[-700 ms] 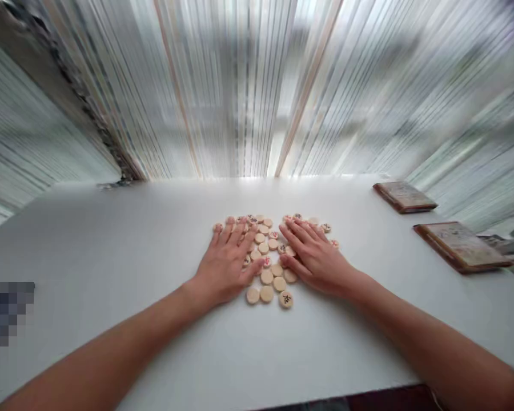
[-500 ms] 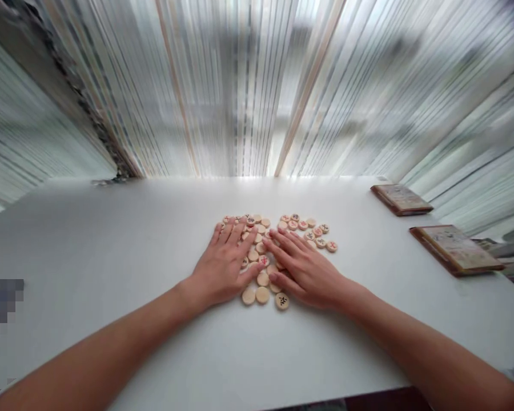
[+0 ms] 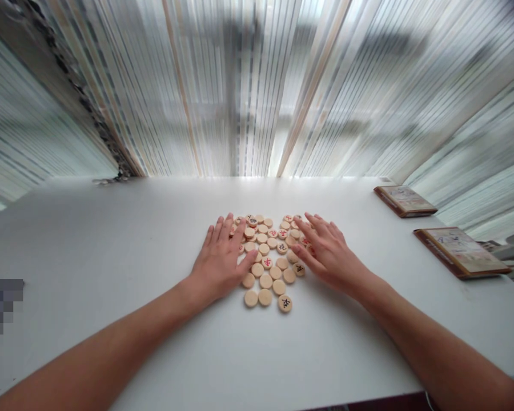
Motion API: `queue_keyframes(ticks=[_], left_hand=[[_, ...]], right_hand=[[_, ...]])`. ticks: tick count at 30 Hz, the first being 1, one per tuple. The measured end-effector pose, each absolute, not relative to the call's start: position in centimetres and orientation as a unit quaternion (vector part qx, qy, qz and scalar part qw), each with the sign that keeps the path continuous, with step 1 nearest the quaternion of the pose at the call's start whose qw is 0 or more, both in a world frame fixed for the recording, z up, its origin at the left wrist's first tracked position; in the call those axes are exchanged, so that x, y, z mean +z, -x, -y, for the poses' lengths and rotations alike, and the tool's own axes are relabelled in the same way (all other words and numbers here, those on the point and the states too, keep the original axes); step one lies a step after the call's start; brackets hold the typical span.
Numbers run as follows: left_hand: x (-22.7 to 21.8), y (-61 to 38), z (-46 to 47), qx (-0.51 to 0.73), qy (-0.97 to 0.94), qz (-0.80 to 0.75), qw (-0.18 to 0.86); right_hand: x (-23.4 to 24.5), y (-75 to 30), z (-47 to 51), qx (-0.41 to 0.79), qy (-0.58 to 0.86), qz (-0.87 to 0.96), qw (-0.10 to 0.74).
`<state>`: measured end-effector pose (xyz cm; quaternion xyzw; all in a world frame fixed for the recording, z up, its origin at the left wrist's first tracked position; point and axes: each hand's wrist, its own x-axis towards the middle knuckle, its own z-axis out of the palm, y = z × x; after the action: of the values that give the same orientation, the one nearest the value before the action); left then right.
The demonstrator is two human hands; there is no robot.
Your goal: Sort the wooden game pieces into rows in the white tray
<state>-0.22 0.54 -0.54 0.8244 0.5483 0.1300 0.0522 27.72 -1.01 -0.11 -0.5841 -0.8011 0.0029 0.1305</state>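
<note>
Many round wooden Chinese chess pieces (image 3: 266, 281) lie in a loose cluster on the white table (image 3: 154, 228). Some are face up with red or black characters; others show blank backs. My left hand (image 3: 219, 257) lies palm down over the cluster's left edge, fingers stretched out and thumb apart. On the right side, my right hand (image 3: 325, 251) is over more pieces, palm down with fingers spread. It hides some of the pieces under it. A face-up piece with a black character (image 3: 285, 303) lies nearest to me.
Two flat brown-edged boxes (image 3: 462, 251) (image 3: 405, 201) rest along the table's right side. A striped string curtain (image 3: 257, 91) hangs behind the far edge. A pixelated patch (image 3: 0, 308) covers something at the left.
My right hand has moved right, away from my left hand, uncovering pieces in the middle. My left hand has stayed at the left edge of the cluster.
</note>
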Motion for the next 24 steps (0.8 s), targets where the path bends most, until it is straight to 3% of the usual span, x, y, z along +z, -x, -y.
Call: queue_keyframes(ticks=[11,19,24], left_hand=[[0.2,0.1,-0.2,0.118,-0.890,-0.439,0.050],[1.4,0.2,0.2,0.084,-0.932,-0.344,0.077],[0.9,0.2,0.3,0.103,-0.918,-0.376,0.071]], right_hand=[[0.0,-24.3,1.9,-0.004,0.444,0.892,0.078],[-0.7,-26.5,0.9,-0.028,0.547,0.833,0.080],[-0.2,-26.2,1.8,0.003,0.464,0.878,0.115]])
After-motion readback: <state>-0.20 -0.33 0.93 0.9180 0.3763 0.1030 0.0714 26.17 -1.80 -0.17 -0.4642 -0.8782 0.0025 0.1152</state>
